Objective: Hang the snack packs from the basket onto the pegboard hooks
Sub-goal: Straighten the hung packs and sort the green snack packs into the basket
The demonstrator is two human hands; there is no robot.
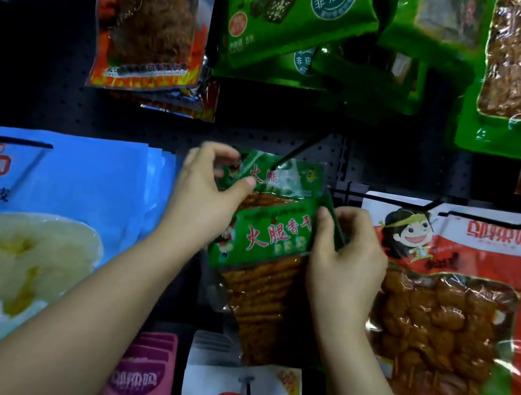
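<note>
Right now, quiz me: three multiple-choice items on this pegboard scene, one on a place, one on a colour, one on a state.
1. What hangs left of the hands?
A. blue packs
B. pink packs
C. red pack

2. Header colour of the pack in the right hand?
A. blue
B. green
C. white

3. What is the left hand doing?
A. hanging idle
B. lying flat on the board
C. pinching the green pack on the hook

A: the blue packs hang at the left.
B: the held pack has a green header.
C: thumb and fingers pinch the hooked pack.
</note>
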